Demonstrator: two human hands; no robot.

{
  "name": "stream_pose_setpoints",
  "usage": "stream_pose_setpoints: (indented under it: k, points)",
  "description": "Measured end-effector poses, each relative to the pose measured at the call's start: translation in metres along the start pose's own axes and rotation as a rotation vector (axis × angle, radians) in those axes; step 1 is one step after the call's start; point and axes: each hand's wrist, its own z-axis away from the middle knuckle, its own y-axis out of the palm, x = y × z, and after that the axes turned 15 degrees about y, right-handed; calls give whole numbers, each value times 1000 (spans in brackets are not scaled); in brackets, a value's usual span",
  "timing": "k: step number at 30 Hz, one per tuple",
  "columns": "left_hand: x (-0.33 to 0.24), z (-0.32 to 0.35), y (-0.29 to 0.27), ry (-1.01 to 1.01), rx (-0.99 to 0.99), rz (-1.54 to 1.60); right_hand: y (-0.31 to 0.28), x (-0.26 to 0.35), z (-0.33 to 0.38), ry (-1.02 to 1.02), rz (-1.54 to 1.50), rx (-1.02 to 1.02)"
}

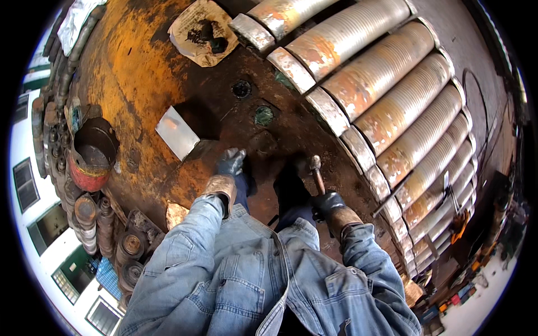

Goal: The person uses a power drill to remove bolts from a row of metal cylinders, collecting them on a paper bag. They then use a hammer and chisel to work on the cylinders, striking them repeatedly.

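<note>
My right hand (327, 205), in a dark-stained glove, is wrapped round the wooden handle of a hammer (318, 178). The hammer points away from me, its worn metal head (315, 162) above the dark, greasy floor. My left hand (230, 162), in a similar dirty glove, is closed in front of my left leg. Whatever its fingers hold, if anything, is hidden. Just beyond it and to the left stands a box-like piece with a bright metal face (177, 133). Farther ahead are a round dark hole (241, 89) and a round greenish piece (264, 115) in the floor.
A long row of ribbed metal cylinders (386, 84) curves along my right, with a rod (392, 193) lying against it. A red bucket (89, 173) and several rusty machine parts (131, 243) crowd the left. Stained paper (188, 28) with dark grease lies far ahead.
</note>
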Motion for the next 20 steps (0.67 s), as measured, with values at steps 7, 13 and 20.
stream_pose_setpoints:
  k: [7,13,20]
  points:
    - [-29,-135,-40,9,-226,-12,51,73,-81,21,32,66]
    - [2,-283,-97,502,-110,-618,101,157,-115,-23,-533,385]
    - [-3,-478,-121,311,-126,-367,172,337,-154,-255,-616,385]
